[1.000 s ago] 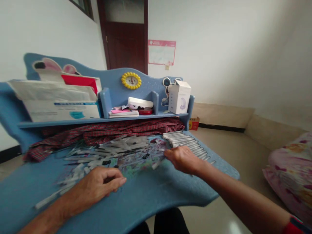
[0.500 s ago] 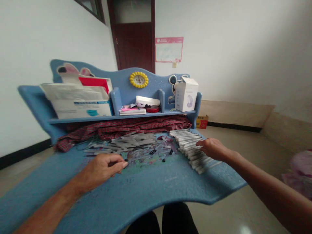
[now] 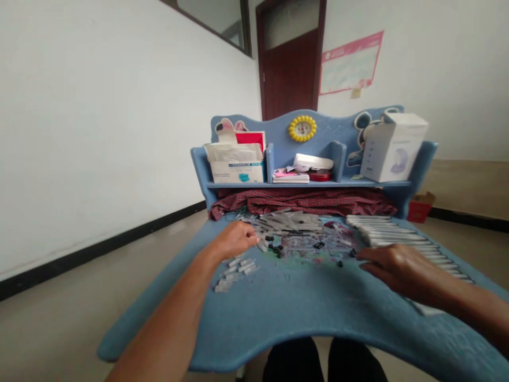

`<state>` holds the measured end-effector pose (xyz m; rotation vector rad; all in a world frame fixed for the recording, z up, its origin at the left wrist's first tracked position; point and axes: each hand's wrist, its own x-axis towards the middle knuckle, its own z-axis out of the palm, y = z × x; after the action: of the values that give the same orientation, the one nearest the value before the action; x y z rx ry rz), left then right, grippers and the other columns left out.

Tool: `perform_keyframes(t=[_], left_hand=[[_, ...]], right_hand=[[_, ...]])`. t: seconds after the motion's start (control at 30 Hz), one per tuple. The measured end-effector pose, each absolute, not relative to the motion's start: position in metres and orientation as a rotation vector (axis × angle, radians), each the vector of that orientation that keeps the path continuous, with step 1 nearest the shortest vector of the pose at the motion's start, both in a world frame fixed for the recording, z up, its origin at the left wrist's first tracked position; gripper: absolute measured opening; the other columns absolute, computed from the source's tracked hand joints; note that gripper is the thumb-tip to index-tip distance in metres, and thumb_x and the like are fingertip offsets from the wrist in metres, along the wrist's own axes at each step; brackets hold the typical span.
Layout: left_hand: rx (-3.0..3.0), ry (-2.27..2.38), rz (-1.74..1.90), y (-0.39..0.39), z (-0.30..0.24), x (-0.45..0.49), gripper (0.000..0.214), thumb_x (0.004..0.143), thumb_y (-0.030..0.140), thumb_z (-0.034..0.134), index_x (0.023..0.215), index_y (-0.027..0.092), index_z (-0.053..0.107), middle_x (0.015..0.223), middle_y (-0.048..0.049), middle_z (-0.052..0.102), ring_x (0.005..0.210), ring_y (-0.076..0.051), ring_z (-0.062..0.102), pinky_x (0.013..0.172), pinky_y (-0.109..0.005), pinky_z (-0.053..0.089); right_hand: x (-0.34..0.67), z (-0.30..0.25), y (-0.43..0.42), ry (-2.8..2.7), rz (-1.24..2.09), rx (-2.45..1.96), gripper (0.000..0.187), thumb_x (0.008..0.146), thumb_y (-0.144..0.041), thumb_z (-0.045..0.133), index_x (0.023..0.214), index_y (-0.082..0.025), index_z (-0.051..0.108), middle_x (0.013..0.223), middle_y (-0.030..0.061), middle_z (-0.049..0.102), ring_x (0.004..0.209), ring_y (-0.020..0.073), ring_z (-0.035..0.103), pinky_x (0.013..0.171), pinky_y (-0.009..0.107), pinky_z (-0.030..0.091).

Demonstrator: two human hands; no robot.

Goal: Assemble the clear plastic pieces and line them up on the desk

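Note:
My left hand is closed in a pinch at the left of the blue desk, its fingertips on a small clear plastic pen cap. Beside them lie several small black pieces. More clear caps are spread below my left wrist. On the right, my right hand reaches in with thumb and forefinger apart, the forefinger tip at a small black plug. Partly under that hand runs a row of white pens. Behind, a heap of clear pen tubes covers the desk's middle.
The blue desk has a curved front edge over my knees. A checked cloth lies bunched under the shelf. On the shelf stand a mask box, a white carton and a red round case.
The view has swung left, bringing the clear caps into sight. My left hand has moved from a black piece to a clear cap; my right hand has left the pens for a black plug.

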<state>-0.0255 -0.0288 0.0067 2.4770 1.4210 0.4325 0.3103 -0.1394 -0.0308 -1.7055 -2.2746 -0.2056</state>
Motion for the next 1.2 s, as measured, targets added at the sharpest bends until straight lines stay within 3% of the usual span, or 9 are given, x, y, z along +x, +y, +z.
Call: perform_keyframes(t=[0.13, 0.5, 0.77, 0.97, 1.2], left_hand=[[2.485, 1.425, 0.403, -0.027, 0.006, -0.032, 0.023, 0.069, 0.031, 0.05, 0.059, 0.013, 0.059, 0.051, 0.0019, 0.05, 0.051, -0.01, 0.044, 0.047, -0.02, 0.025], [2.563, 1.454, 0.447, -0.016, -0.013, -0.035, 0.017, 0.071, 0.028, 0.05, 0.066, 0.016, 0.061, 0.06, -0.0007, 0.058, 0.059, -0.013, 0.051, 0.052, -0.021, 0.028], [2.596, 1.459, 0.431, -0.021, -0.015, -0.031, 0.018, 0.072, 0.028, 0.049, 0.063, 0.017, 0.06, 0.057, -0.0005, 0.056, 0.055, -0.012, 0.049, 0.049, -0.022, 0.024], [2.577, 1.493, 0.462, -0.023, -0.014, -0.03, 0.017, 0.072, 0.028, 0.05, 0.063, 0.017, 0.06, 0.056, -0.001, 0.056, 0.053, -0.012, 0.049, 0.048, -0.022, 0.022], [2.575, 1.469, 0.508, -0.021, -0.019, -0.031, 0.016, 0.071, 0.027, 0.052, 0.06, 0.017, 0.059, 0.054, -0.0011, 0.055, 0.052, -0.012, 0.048, 0.047, -0.022, 0.021]], right_hand=[[0.26, -0.019, -0.122, -2.554, -0.012, -1.571, 0.023, 0.083, -0.027, 0.04, 0.08, -0.022, 0.062, 0.065, 0.0039, 0.064, 0.062, 0.016, 0.06, 0.056, 0.024, 0.036], [0.199, -0.019, -0.055, -2.571, -0.209, -1.81, 0.024, 0.08, -0.026, 0.043, 0.088, -0.017, 0.063, 0.083, 0.013, 0.067, 0.079, 0.026, 0.063, 0.063, 0.031, 0.043], [0.173, -0.023, -0.032, -2.405, -0.472, -1.84, 0.026, 0.084, -0.03, 0.038, 0.092, -0.017, 0.06, 0.079, 0.013, 0.065, 0.078, 0.0268, 0.063, 0.064, 0.034, 0.045], [0.151, -0.024, -0.019, -2.428, -0.525, -1.805, 0.025, 0.079, -0.014, 0.041, 0.098, -0.015, 0.057, 0.083, 0.0139, 0.065, 0.078, 0.024, 0.063, 0.063, 0.03, 0.046], [0.147, -0.031, -0.012, -2.405, -0.531, -1.834, 0.025, 0.078, -0.01, 0.039, 0.093, -0.015, 0.059, 0.083, 0.0138, 0.066, 0.079, 0.025, 0.063, 0.063, 0.032, 0.045]])
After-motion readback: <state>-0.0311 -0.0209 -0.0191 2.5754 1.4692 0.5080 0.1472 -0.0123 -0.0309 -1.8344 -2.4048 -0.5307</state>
